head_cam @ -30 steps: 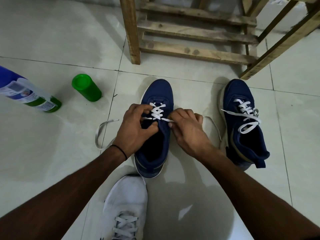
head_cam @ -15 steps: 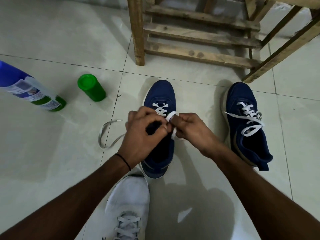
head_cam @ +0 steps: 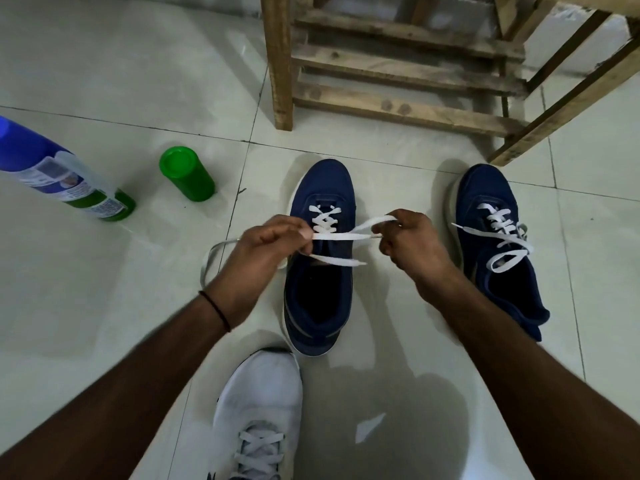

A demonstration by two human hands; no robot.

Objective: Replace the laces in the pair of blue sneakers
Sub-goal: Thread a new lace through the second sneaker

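Note:
A blue sneaker [head_cam: 320, 296] stands on the tiled floor in the middle, toe pointing away, with a white lace [head_cam: 327, 235] crossed through its front eyelets only. My left hand [head_cam: 263, 258] pinches the lace at the shoe's left side, and a loose tail trails out from it across the opening. My right hand [head_cam: 412, 244] pinches the lace at the shoe's right side, with a loop arching over its fingers. Between the two hands the lace runs taut across the shoe. The second blue sneaker [head_cam: 498, 251] stands to the right with a white lace loosely threaded.
A green cylinder [head_cam: 187, 174] stands at the left, beside a tilted blue and green bottle [head_cam: 65, 174]. A wooden frame [head_cam: 398, 74] stands behind the shoes. A white sneaker [head_cam: 259, 410] is on the floor at the bottom, and a lace end [head_cam: 207, 261] curls on the tiles left of my hand.
My hands were together over the shoe's tongue; they have drawn apart to either side, pulling the lace out taut across the shoe.

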